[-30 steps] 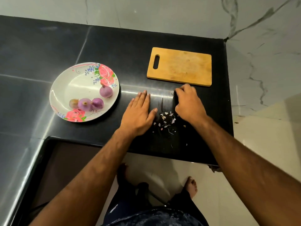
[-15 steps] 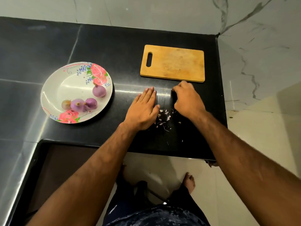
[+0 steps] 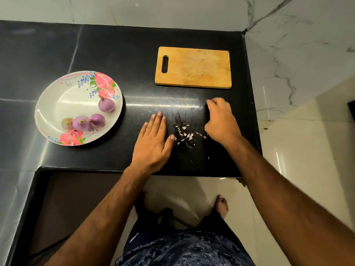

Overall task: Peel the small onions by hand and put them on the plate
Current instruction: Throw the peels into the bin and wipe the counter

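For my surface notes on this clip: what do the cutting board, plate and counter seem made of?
Cutting board: wood or bamboo, matte, tan with scuffs. Plate: glossy white, printed roses; ceramic or melamine, unclear. Counter: polished dark stone, likely granite; it mirrors light.

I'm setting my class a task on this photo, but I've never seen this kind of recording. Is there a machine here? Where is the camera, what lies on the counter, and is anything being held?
There is no machine. You are seeing a person's bare left hand and right hand. The picture comes from a wide-angle camera worn on the person's head, looking forward and down. That is why the arms enter from the bottom edge.

On the black counter there are three things:
- a flowered plate with four small purple onions on it
- a wooden board
- a little heap of peel scraps

The left hand lies flat with its fingers straight, just left of the scraps, and holds nothing. The right hand is on the other side of the scraps with its fingers curled. The picture does not show whether it grips anything.
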